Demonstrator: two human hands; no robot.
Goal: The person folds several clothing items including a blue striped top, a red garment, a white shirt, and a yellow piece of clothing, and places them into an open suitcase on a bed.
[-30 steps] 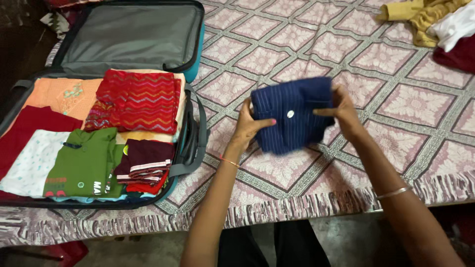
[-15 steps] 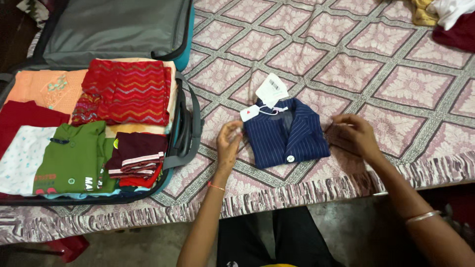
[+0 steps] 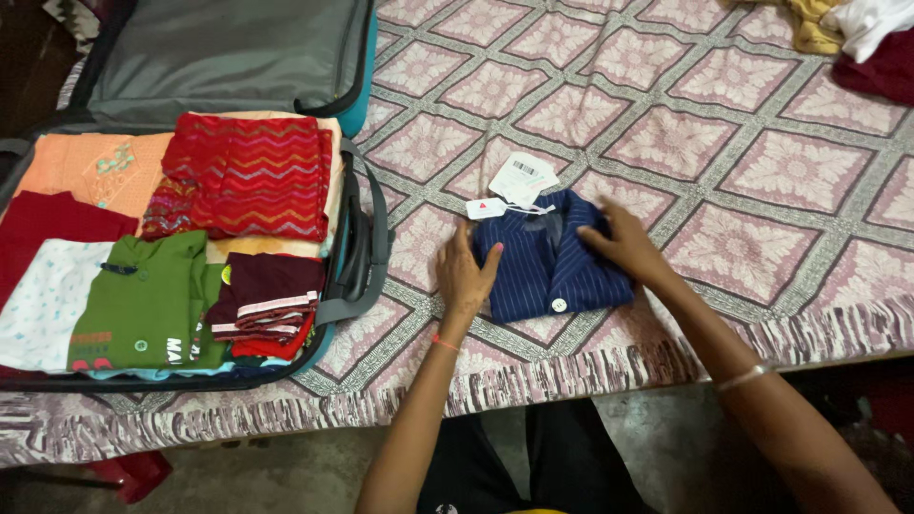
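Fingers of the left hand (image 3: 466, 273) lie flat and close together along the left edge of the folded navy striped jacket (image 3: 557, 271), and the fingers of the right hand (image 3: 624, 247) are a little spread and press down on its upper right part; neither hand pinches anything. This jacket rests on the patterned bedspread (image 3: 762, 181), near the front edge of the bed and just beside the open suitcase (image 3: 362, 257), which is already filled with folded clothes such as a green shirt (image 3: 143, 305) and a red zigzag cloth (image 3: 252, 171). Two white paper tags (image 3: 519, 181) hang from the collar on a thin string and lie loose on the bedspread above the jacket. I think the fold can open again if the hands lift away unevenly, because the cloth looks thick and is folded in several layers. The tags may catch under a finger or get bent if the bundle is slid. Because the jacket lies close to the fringe at the edge, a careless push toward the person could bring it off the bed. The suitcase looks quite full, so little free room seems to remain on top of the clothes.
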